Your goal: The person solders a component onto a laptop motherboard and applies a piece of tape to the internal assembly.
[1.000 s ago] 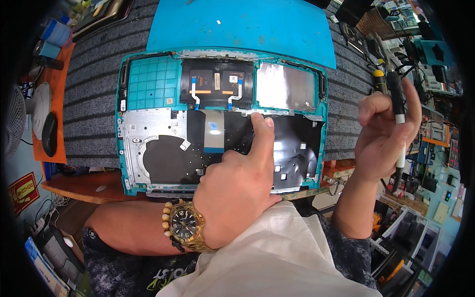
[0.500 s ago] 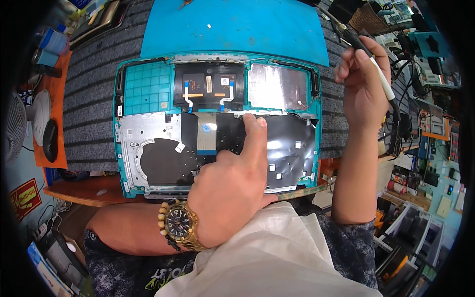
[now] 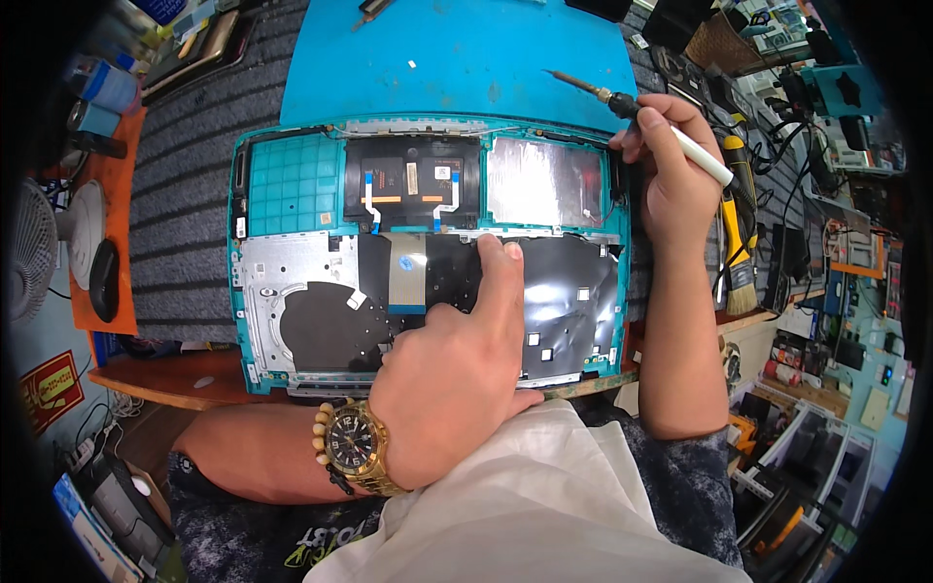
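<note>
My left hand (image 3: 447,379), wearing a watch and beads, presses two extended fingertips against the metal strip across the middle of a teal laptop casing (image 3: 624,291), its thumb apart. My right hand (image 3: 671,170) grips a white-handled soldering iron (image 3: 708,157), its tip pointing up-left above the blue mat (image 3: 428,44) near the casing's top right corner. Inside the casing lie a touchpad module (image 3: 411,180), a foil-covered panel (image 3: 539,180), a black sheet (image 3: 564,316) and a wide ribbon cable (image 3: 406,277).
Yellow-handled brushes (image 3: 736,243) and cables stand right of the casing. At left are a fan (image 3: 34,243), a black mouse (image 3: 102,280) on an orange board (image 3: 121,223), and containers (image 3: 102,87). A striped grey mat (image 3: 175,243) lies under the work on a wooden bench (image 3: 170,384).
My right hand has moved leftward and up with the soldering iron, which now tilts toward the upper left. My left hand stays on the strip. The casing sits slightly lower in the view.
</note>
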`<state>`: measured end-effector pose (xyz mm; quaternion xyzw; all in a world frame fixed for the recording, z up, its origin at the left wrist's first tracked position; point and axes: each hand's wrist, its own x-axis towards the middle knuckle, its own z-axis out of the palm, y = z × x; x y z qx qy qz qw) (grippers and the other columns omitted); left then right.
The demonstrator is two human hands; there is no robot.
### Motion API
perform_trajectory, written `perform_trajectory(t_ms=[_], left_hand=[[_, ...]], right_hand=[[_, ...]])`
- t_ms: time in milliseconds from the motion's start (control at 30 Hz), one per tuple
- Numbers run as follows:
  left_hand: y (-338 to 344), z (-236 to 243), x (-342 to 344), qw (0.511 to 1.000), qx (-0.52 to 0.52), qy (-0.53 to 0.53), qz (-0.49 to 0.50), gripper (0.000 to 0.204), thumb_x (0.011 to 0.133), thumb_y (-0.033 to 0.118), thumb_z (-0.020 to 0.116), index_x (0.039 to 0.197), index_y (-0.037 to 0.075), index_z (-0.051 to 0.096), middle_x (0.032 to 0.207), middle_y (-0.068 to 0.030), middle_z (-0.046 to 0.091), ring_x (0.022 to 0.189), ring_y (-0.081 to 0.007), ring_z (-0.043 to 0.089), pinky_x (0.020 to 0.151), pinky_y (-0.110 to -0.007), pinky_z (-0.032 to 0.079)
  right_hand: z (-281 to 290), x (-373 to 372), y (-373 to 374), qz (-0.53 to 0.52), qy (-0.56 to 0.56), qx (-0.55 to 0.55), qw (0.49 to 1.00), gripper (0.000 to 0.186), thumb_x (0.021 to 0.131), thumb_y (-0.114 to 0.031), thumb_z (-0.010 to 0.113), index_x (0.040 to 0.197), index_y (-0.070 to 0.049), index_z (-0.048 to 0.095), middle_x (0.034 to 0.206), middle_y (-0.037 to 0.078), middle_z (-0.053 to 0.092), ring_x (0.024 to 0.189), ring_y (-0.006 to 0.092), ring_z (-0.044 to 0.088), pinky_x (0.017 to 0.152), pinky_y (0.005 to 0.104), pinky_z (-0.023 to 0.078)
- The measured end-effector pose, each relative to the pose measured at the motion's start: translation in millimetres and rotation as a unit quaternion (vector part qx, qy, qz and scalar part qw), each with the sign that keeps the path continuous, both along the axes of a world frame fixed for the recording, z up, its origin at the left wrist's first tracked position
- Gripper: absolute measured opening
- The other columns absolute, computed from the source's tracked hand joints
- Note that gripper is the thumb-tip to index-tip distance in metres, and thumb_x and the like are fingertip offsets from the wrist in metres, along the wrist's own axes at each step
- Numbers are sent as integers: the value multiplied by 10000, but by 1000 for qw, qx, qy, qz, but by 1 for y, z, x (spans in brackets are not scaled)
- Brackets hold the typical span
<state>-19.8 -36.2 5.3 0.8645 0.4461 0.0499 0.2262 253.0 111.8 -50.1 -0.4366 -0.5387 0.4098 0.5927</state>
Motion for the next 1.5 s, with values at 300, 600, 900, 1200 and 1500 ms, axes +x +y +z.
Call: perform_trajectory(t_ms=[300,600,900,1200,1500], left_hand=[[0,0,0,1000,-1,-3,0,1316,779,600,1004,1695,-176,465,1711,-403,497,691,-272,685,645,-383,649],[1,-1,-1,1000,-6,-13,-1,1320,779,594,1005,1697,-181,457,1708,-415,489,698,-280,696,649,-385,651],[2,1,-1,1000,-6,-7,-5,1318,783,596,1002,1694,-186,458,1701,-417,498,701,-282,700,652,-388,652],[2,2,0,1000,18,4,8,1256,835,673,944,1680,-143,502,1674,-372,549,710,-286,712,651,-388,648],[5,2,2,999,33,5,21,1174,876,670,921,1649,-124,531,1575,-305,610,720,-298,740,636,-393,635]], right_hand=[[0,-14,-3,9,-81,-6,997,224,1112,-92,829,1277,54,788,1049,97,844,898,129,800,734,251,598],[1,-20,-3,0,-105,-6,994,243,1107,-120,841,1275,51,800,1024,95,859,886,115,806,727,236,589],[2,-20,-3,2,-117,-11,993,250,1109,-124,840,1279,54,795,1032,108,867,869,116,798,722,238,583],[15,-13,-17,2,-19,11,1000,247,1114,-78,816,1313,62,773,1006,138,846,853,155,759,769,281,584],[30,9,-88,-13,75,-30,997,281,1083,4,753,1347,84,699,989,150,773,846,212,733,781,331,581]])
